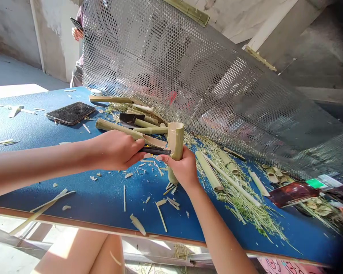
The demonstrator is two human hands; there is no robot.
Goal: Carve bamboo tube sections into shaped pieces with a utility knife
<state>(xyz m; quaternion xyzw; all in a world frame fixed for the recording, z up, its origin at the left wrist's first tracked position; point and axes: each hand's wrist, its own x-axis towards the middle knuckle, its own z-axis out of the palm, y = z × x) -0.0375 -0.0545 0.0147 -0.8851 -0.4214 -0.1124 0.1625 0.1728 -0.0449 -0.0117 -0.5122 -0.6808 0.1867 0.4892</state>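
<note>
Two tight grips: your left hand (117, 150) clenches a utility knife (156, 151) crosswise, its tip against the upright bamboo tube (176, 140) that your right hand (181, 167) wraps around.

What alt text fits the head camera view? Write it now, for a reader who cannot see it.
The left hand points a dark knife toward a green bamboo tube held upright in the right hand. Bamboo shavings and a smartphone lie on the blue table, with a perforated metal screen tilted beyond.
</note>
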